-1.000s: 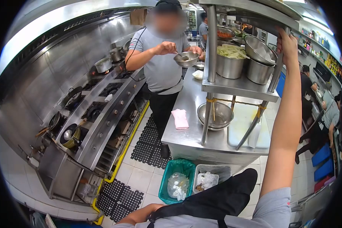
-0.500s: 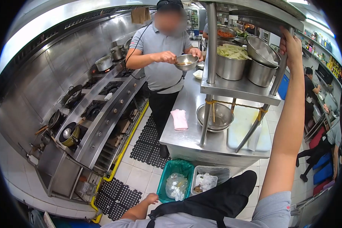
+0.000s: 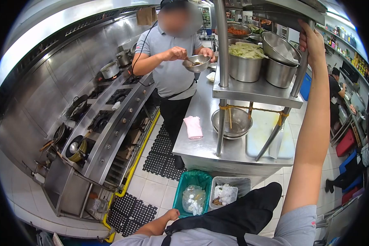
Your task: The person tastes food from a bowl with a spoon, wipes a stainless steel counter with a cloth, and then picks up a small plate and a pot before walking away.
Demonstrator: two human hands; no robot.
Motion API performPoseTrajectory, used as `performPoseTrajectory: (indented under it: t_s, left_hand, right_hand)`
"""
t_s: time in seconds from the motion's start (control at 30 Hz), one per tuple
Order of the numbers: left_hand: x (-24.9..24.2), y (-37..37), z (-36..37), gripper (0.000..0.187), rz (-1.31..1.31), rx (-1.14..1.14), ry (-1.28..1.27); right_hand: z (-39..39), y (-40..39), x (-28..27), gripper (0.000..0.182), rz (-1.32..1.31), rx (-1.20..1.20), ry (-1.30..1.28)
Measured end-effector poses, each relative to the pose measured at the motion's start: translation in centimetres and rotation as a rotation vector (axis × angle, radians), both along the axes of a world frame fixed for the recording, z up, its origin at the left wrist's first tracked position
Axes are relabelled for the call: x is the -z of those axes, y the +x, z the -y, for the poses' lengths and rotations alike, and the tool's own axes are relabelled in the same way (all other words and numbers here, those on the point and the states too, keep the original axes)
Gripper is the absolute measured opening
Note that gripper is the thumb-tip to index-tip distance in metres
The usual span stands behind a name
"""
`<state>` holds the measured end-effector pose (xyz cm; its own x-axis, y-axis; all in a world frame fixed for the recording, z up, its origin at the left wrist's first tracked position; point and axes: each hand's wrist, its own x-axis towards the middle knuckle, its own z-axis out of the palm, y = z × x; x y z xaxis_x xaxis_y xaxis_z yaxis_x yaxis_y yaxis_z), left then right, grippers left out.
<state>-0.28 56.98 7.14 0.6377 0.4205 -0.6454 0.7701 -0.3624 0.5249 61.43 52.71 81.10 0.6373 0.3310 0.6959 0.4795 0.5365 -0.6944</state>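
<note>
My right hand (image 3: 309, 39) is raised at the upper right, its fingers wrapped round the top of the metal post (image 3: 301, 80) of a steel shelf rack (image 3: 258, 95). Low in the view, my left hand (image 3: 173, 215) is curled closed beside the green bin (image 3: 177, 201), and nothing shows in it. Near my right hand, a steel bowl (image 3: 274, 49) sits tilted on a pot (image 3: 281, 74). Left of them stands a larger pot (image 3: 245, 69) full of pale chopped vegetables (image 3: 247, 51).
Across the counter (image 3: 188, 149), a co-worker (image 3: 170, 61) stirs in a metal bowl (image 3: 196, 64). A pink cloth (image 3: 193, 127), nested bowls (image 3: 233, 123) and a knife (image 3: 276, 145) on a cutting board (image 3: 258, 141) lie there. Stoves (image 3: 110, 119) line the left; a clear bin (image 3: 242, 186) stands near my legs.
My view has shifted slightly. The co-worker's bowl is tilted more toward them as they stir. My right hand stays on the post; my left hand has moved slightly right in view.
</note>
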Motion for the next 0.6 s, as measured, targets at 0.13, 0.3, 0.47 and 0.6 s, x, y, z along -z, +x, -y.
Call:
performPoseTrajectory:
  t_s: [0.13,0.3,0.47,0.6]
  left_hand:
    - [0.5,-0.6,-0.9,0.024,-0.090,0.356,0.272]
    - [-1.3,10.2,4.3,0.023,0.307,0.187,-0.022]
    - [-5.1,19.6,8.6,0.015,0.555,0.213,-0.278]
    - [-4.4,19.5,9.3,0.039,0.324,0.190,-0.329]
  right_hand:
    - [0.0,-0.3,0.1,0.028,-0.021,0.019,-0.006]
    - [-0.1,-0.1,0.3,0.031,-0.014,0.012,-0.009]
    - [0.0,-0.5,0.0,0.028,-0.030,0.035,-0.037]
    - [0.1,-0.9,-0.1,0.027,-0.060,-0.013,-0.031]
